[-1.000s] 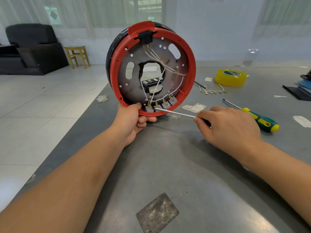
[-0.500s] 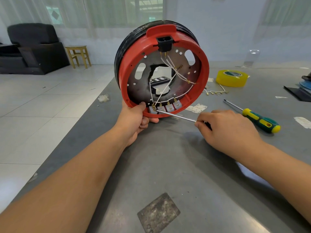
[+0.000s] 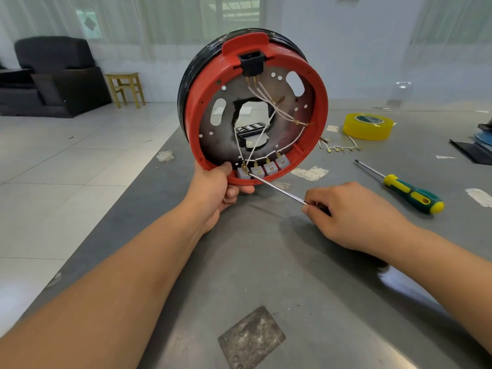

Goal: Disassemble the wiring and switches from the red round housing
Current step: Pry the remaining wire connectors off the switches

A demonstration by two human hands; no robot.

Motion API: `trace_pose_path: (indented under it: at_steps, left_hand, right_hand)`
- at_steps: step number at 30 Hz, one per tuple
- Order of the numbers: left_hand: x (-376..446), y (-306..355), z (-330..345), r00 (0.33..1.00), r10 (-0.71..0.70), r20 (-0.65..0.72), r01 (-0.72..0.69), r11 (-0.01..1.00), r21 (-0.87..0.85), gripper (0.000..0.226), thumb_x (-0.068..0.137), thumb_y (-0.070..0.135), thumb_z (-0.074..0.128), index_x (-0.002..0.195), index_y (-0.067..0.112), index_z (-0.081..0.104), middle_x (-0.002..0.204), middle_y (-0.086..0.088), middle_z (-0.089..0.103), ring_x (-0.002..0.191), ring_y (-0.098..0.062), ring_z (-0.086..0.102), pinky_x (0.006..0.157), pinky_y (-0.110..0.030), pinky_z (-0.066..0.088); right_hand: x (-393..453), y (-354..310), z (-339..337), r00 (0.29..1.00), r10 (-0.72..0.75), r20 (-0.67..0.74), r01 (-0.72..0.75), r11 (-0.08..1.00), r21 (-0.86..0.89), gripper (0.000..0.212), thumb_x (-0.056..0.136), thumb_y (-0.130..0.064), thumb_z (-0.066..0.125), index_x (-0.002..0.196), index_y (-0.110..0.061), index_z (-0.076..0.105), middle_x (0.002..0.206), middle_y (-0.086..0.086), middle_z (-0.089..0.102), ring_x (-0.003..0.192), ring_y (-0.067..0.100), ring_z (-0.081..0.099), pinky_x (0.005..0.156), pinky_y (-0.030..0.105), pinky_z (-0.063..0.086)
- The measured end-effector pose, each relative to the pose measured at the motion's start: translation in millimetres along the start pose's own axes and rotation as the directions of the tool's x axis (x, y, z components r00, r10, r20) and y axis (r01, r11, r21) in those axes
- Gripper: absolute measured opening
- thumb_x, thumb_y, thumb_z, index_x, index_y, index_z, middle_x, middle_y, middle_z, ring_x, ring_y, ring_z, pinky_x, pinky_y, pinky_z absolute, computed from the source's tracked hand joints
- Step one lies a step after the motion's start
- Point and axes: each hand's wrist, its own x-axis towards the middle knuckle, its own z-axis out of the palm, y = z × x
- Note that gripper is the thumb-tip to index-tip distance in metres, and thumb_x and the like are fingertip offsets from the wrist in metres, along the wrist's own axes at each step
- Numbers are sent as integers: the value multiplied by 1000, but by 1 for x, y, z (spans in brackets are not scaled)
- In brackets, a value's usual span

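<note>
Head view
Housing: one red round housing (image 3: 314, 121) stands on edge on the grey bench (image 3: 266, 262), open side toward the camera, a black band behind its rim.
Left hand: the left hand (image 3: 215, 187) grips the housing's lower rim, thumb inside, fingers curled under.
Right hand: the right hand (image 3: 348, 209) pinches one thin metal tool (image 3: 277, 189) in narrow, curled fingers; its handle is hidden.
Tool tip: touching the leftmost switch at the housing's bottom.
Switches: four grey switches (image 3: 266, 167) in a row along the housing's inner bottom rim.
Wires: several white wires (image 3: 255, 143) run from the switches up to one black socket (image 3: 251, 63) at the housing's top; exact count unclear.
Screwdriver: one green-and-yellow screwdriver (image 3: 410, 191) on the bench, right of the housing.
Tape: one yellow tape roll (image 3: 367, 126), right of the housing.
Loose wires: a small bunch of loose wires (image 3: 342, 148) between housing and tape.
</note>
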Motion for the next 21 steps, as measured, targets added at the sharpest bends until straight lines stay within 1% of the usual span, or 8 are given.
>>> trace_pose_path:
  at_steps: [4,11,13,15,17,19,21]
  left_hand:
    - [-3,2,2,1000,-4,-16,4,1000,-8,31,112,16,38,139,0,39,85,-33,75,35,-12,39,36,-21,31]
    - [-10,6,5,999,-19,-31,19,1000,-6,32,113,15,37,138,-4,43,85,-33,75,35,-10,43,38,-20,33]
    - [-12,6,6,999,-23,-39,23,1000,-17,32,113,14,37,139,-3,43,89,-36,74,36,-10,47,38,-19,34]
    - [-14,7,7,999,-28,-46,26,999,-43,32,112,12,36,141,-1,42,98,-41,71,38,-12,55,38,-19,36]
    - [-15,7,8,998,-46,-44,42,995,-85,32,112,11,36,141,0,42,100,-41,71,43,-16,63,39,-19,40]
    - [-15,7,9,996,-76,-43,69,988,-138,31,111,11,37,140,1,42,93,-36,74,52,-22,71,41,-21,44]
    - [-15,7,10,994,-93,-52,82,982,-172,31,111,11,38,140,1,42,91,-31,76,61,-26,76,42,-22,47]
  right_hand:
    - [-3,-7,2,1000,-2,-20,1,999,-41,28,103,-47,38,87,-26,49,77,-3,57,77,28,56,60,40,49]
    - [-5,-10,4,999,-3,-39,2,999,-33,29,104,-47,36,91,-26,52,79,-3,59,78,27,59,66,44,55]
    - [-5,-11,5,999,-5,-44,3,999,-38,30,104,-47,35,92,-26,52,79,-4,59,77,26,59,65,44,55]
    - [-5,-11,6,999,-3,-54,1,999,-46,30,104,-47,35,92,-26,51,80,-5,58,77,26,58,64,43,55]
    - [-5,-11,6,998,-3,-67,-1,999,-52,29,104,-47,35,90,-26,50,80,-5,57,77,27,58,63,42,53]
    - [-5,-12,6,997,-2,-77,-2,999,-45,29,104,-46,35,89,-26,49,77,-5,55,76,26,56,61,41,52]
    - [-5,-12,6,997,-3,-79,1,999,-37,29,104,-46,35,88,-26,50,76,-6,54,76,26,56,61,41,52]
